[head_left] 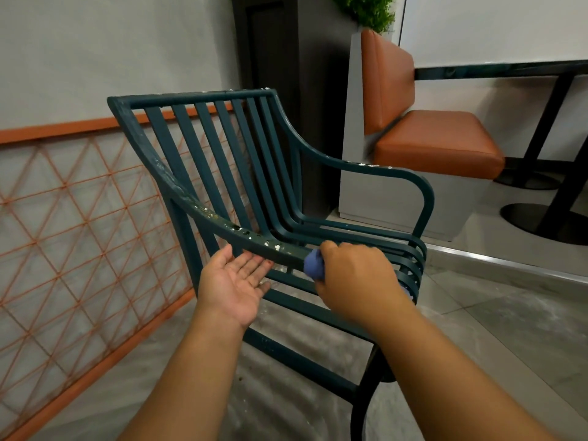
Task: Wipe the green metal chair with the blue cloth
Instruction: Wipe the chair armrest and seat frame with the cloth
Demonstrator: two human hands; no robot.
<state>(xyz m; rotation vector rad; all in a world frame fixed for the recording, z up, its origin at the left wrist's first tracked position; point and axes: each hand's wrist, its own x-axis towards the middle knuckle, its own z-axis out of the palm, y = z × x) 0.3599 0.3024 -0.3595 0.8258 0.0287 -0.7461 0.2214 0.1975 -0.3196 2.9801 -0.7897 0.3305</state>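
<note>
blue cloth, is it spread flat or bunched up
Bunched up: the blue cloth shows as a small wad gripped in the right hand against the chair's armrest.

The green chair (241,173) is hard metal with smooth, dull paint, and the paint is chipped into little white specks along the near armrest (203,208). The blue cloth (313,265) looks soft and bunched up. The orange seat (436,143) looks like smooth padded leather with a soft shine. The orange fence (79,202) is thin painted wire. The floor (509,316) is smooth grey tile, a bit dusty. The wall (111,49) is flat and dull.
</note>
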